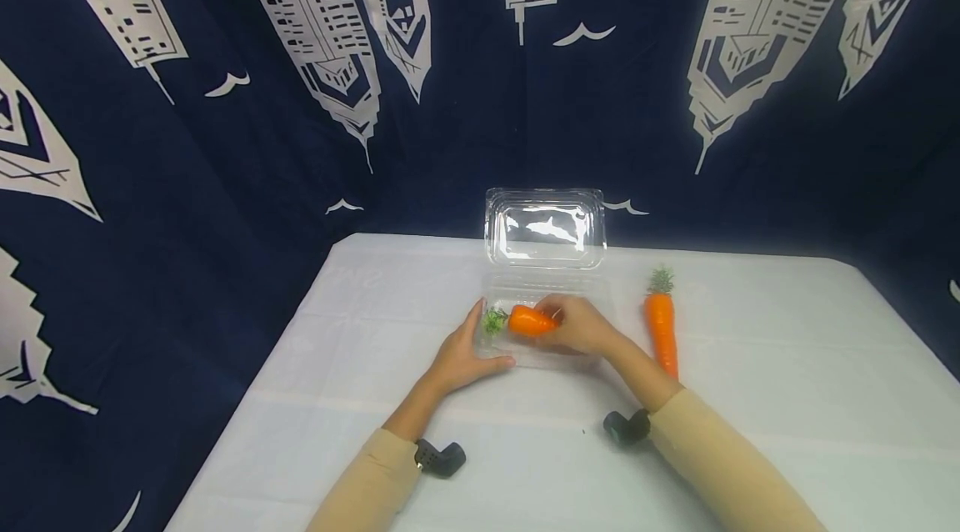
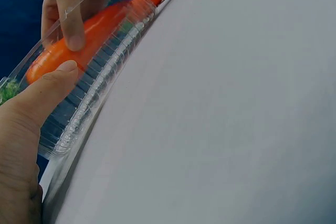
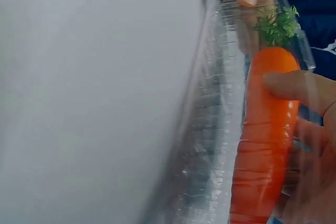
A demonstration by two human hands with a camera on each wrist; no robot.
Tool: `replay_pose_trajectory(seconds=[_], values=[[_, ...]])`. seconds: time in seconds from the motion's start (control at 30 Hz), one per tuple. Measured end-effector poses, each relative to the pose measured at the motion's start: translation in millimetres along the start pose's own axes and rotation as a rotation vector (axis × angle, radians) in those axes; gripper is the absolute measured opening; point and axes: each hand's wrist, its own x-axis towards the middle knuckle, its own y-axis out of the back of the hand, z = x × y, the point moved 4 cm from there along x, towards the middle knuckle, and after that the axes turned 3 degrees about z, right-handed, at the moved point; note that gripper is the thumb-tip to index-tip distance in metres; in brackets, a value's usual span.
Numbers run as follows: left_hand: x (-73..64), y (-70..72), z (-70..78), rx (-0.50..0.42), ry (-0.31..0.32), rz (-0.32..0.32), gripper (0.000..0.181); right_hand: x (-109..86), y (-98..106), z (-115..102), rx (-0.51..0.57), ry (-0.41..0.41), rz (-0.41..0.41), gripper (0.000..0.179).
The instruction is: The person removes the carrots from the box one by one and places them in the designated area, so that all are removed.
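An orange carrot (image 1: 529, 321) with a green leafy top (image 1: 494, 320) lies lengthwise in a clear plastic container (image 1: 540, 358), leaves toward the left end. My right hand (image 1: 577, 325) reaches in from the right and pinches the carrot, thumb on one side and fingers on the other in the right wrist view. At the container's left front corner my left hand (image 1: 461, 355) holds the wall, its thumb (image 2: 50, 90) along the front rim. The hinged lid (image 1: 546, 228) stands raised at the back. Clear plastic partly blurs the carrot's lower side (image 3: 262, 156).
A second carrot (image 1: 662, 330) lies right of the container, beside my right forearm, leaves pointing away. White cloth covers the table (image 1: 780, 365). Behind its far edge hangs a dark blue curtain (image 1: 465, 148) with white building prints. Dark wrist cameras (image 1: 441, 459) sit at both cuffs.
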Motion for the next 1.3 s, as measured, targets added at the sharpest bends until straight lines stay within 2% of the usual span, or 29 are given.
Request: replay_pose_trajectory(seconds=[0.3,0.47,0.63,0.83,1.07,1.3], values=[[-0.2,0.8,1.4,-0.016,-0.031,0.005,0.115,-4.2,20,-6,0.033,-0.014,0.076,0.045],[-1.2,1.3,3.0,-0.014,-0.021,0.000,0.115,-8.1,32,-8,0.066,-0.077,0.139,0.046],[-1.0,0.5,3.0,-0.015,-0.013,-0.002,0.116,-14.4,47,-7,0.108,-0.127,0.226,0.050],[-0.9,0.2,3.4,-0.016,-0.018,0.007,0.117,-23.4,68,-5,0.153,-0.146,0.348,0.054],[-0.9,-0.4,3.2,-0.019,-0.024,0.006,0.116,-40.8,87,4,0.142,-0.240,0.367,0.060],[-1.0,-0.8,3.9,-0.032,-0.029,0.011,0.116,-57.8,104,15,0.149,-0.277,0.391,0.061]])
